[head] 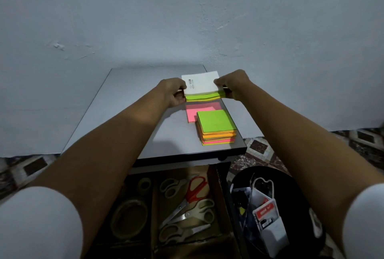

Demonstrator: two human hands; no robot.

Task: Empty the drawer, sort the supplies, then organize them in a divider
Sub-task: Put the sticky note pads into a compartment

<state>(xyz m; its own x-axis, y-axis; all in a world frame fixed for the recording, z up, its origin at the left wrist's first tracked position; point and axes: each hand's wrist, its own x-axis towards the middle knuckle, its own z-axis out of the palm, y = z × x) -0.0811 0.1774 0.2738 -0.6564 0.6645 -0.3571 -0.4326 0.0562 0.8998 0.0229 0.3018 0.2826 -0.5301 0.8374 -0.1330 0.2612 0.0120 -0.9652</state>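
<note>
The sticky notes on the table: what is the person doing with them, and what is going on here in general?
A person grips a pad of sticky notes, white side up, by its two ends with the left hand and the right hand, over the far part of the table. Nearer lie a pink pad and, overlapping it, a mixed stack with green on top. Below, the drawer's divider already holds tape rolls and scissors in separate compartments.

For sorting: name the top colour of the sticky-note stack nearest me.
Bright green tops the sticky-note stack; shows best in head view.
</note>
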